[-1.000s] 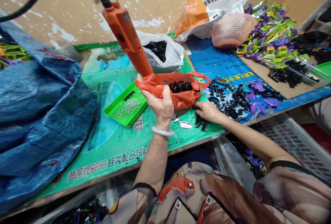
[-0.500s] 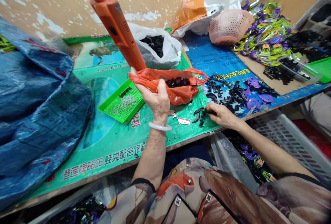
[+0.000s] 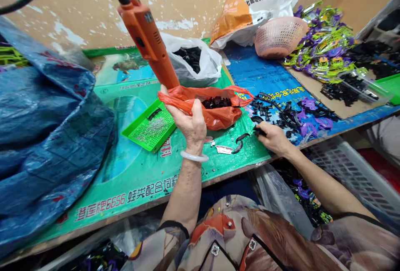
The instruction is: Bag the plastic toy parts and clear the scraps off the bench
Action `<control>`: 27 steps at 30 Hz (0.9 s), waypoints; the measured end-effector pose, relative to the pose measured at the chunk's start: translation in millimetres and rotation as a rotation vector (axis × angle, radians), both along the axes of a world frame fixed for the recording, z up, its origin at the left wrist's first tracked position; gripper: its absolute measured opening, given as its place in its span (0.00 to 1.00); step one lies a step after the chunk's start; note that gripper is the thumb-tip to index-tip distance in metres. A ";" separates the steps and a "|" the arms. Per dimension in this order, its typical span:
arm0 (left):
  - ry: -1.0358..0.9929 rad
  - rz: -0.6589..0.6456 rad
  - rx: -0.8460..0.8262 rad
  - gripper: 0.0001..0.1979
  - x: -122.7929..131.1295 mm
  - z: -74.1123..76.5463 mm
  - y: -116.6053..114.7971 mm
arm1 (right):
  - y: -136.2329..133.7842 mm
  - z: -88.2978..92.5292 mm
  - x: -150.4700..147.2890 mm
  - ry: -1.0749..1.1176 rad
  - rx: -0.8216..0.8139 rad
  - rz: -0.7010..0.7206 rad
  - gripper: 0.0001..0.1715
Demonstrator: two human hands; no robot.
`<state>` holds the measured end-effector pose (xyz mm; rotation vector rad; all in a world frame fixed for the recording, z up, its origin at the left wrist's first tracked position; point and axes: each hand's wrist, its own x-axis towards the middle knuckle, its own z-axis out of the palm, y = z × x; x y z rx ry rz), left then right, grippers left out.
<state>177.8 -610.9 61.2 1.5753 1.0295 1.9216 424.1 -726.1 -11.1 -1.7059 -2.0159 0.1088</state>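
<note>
My left hand is closed on the near left edge of a red plastic bag, which lies partly open with small black plastic parts inside. Right behind that hand an orange electric screwdriver slants down from its cable, its lower end hidden by the bag and fingers. Fingers pinched, my right hand holds black plastic pieces just over the green sheet; how many I cannot tell. To its left lie two curved black pieces and a flat silvery part.
A green basket holds many small screws. Black parts and purple parts spread to the right. Behind stand a white bag and a pink colander. A blue woven sack bulks at left.
My right hand has moved slightly right with black pieces in it, away from two curved pieces that stay on the sheet. My left hand keeps its grip on the bag. The view has shifted slightly.
</note>
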 end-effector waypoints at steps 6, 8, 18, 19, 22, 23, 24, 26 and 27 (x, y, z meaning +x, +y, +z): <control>0.021 0.016 -0.062 0.49 1.0 3.9 -0.4 | 38.8 32.5 52.0 -0.010 -0.234 -0.403 0.11; 0.043 0.013 -0.079 0.50 0.8 2.1 0.0 | 51.0 35.8 52.4 -0.081 -0.341 -0.356 0.11; 0.028 0.006 0.029 0.44 1.4 -14.9 2.0 | 78.2 14.3 14.6 -0.237 -0.416 -0.413 0.17; 0.027 0.006 0.030 0.43 1.7 -14.7 1.4 | 83.8 15.7 25.5 -0.176 -0.395 -0.450 0.18; 0.027 -0.003 0.029 0.44 2.3 -13.6 -0.2 | 104.8 20.3 66.3 0.054 -0.321 -0.477 0.27; 0.026 -0.006 0.028 0.44 2.4 -13.4 -0.5 | 112.2 21.5 79.2 0.118 -0.304 -0.449 0.31; 0.023 -0.008 0.029 0.44 2.4 -13.2 -0.7 | 119.4 22.5 90.3 0.156 -0.303 -0.408 0.35; 0.014 -0.013 0.030 0.44 2.3 -13.0 -0.9 | 132.3 24.9 104.8 0.128 -0.343 -0.344 0.43; 0.008 -0.014 0.033 0.43 2.1 -12.7 -1.1 | 137.9 26.3 107.9 0.076 -0.385 -0.332 0.48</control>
